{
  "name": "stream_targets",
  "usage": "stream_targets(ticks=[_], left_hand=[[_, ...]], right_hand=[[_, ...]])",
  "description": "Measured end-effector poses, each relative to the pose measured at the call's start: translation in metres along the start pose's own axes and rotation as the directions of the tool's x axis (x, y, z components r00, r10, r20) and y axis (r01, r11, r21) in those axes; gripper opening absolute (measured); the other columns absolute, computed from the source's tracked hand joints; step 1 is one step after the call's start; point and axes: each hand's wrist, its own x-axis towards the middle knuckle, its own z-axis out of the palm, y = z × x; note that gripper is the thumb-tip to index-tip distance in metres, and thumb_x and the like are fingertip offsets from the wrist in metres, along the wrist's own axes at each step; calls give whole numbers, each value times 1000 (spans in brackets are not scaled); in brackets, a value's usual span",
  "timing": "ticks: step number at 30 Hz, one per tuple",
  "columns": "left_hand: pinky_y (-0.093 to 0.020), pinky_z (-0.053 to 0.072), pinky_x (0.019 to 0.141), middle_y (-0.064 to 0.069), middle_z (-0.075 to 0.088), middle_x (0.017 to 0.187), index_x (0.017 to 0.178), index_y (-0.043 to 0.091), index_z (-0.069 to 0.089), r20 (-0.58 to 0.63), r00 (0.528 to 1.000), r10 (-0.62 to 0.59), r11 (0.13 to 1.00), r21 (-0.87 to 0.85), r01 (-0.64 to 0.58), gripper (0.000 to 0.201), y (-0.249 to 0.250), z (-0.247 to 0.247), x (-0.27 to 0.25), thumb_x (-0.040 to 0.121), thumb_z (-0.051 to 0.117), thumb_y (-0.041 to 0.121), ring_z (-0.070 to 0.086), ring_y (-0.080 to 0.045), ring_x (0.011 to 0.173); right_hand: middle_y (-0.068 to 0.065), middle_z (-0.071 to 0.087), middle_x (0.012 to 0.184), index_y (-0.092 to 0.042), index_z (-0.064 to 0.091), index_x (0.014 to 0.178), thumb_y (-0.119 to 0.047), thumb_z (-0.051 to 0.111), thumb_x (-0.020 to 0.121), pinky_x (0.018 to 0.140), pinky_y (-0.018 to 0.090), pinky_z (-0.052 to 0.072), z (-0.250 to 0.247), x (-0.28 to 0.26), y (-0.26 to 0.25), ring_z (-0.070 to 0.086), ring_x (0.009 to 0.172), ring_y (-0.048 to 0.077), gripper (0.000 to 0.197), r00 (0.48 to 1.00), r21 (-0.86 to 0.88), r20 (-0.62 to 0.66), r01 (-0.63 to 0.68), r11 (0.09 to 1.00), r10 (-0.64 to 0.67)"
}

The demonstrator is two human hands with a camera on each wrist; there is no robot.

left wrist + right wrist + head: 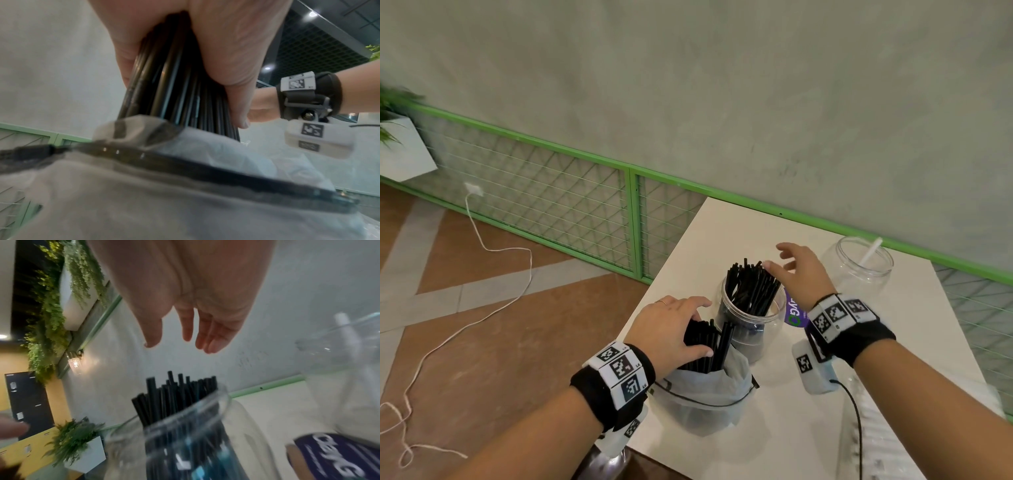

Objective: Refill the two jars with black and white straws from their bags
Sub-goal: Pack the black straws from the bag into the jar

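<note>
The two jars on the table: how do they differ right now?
The near jar is packed with black straws that stick out above its rim; the far jar holds a single white straw and is otherwise empty. The right hand hovers open over the near jar's straws; nothing is at the far jar. Both are clear, lidless and upright.
</note>
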Motion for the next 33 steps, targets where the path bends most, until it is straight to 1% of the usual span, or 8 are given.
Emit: stream_targets(ticks=[3,5,11,15,20,25,30,33], left_hand=[[-24,36,86,20,56,112,133,42,31,-3,1000,0,1000,0,0,69,0,0,0,75,60,63,47,-7,108],[-24,36,86,20,57,112,133,42,31,-4,1000,0,1000,-1,0,69,0,-1,0,75,60,63,47,-7,108],[-24,36,88,20,56,113,134,42,29,-1,1000,-3,1000,0,3,70,1,-2,0,75,60,63,47,-7,109],[-24,36,88,20,57,112,134,42,29,-2,1000,-4,1000,-7,4,70,1,-2,0,75,60,63,47,-7,109],[-24,36,87,20,57,112,134,42,29,-2,1000,-8,1000,-6,8,71,2,-2,0,75,60,63,48,-7,108],[-24,36,87,20,57,113,135,42,29,1,1000,-13,1000,-8,13,71,2,-3,-1,74,61,62,47,-8,109],[-25,37,88,19,57,113,135,41,29,0,1000,-19,1000,-13,19,71,1,-3,-1,75,61,62,47,-8,108],[-24,35,87,20,56,113,135,42,28,1,1000,-21,1000,-7,21,71,0,-1,0,75,60,63,47,-7,109]], right_hand=[[12,42,141,-13,34,144,-55,64,78,108,43,34,2,-20,27,41,129,28,83,993,-62,94,-64,996,69],[11,28,153,-11,20,149,-62,63,74,116,43,23,6,-30,39,26,141,28,100,967,-142,207,-118,983,146],[10,11,160,-10,7,151,-92,35,59,119,45,15,28,-27,51,12,146,26,127,950,-336,283,-29,942,131],[5,1,161,-16,0,152,-87,26,66,119,47,12,36,-18,36,7,147,28,114,945,-446,285,-20,895,163],[3,2,161,-16,-2,152,-79,40,77,117,49,16,47,-6,14,7,147,27,106,952,-548,292,83,832,97],[6,5,161,-17,-3,151,-59,56,84,118,46,15,55,13,0,9,147,27,99,953,-433,300,169,885,-35],[9,29,153,-21,29,147,-30,64,88,116,40,23,63,15,1,27,141,28,69,880,-257,363,410,875,-305],[7,57,126,-14,57,122,-20,65,87,105,42,34,65,14,5,49,120,29,36,885,-168,302,416,894,-355]])
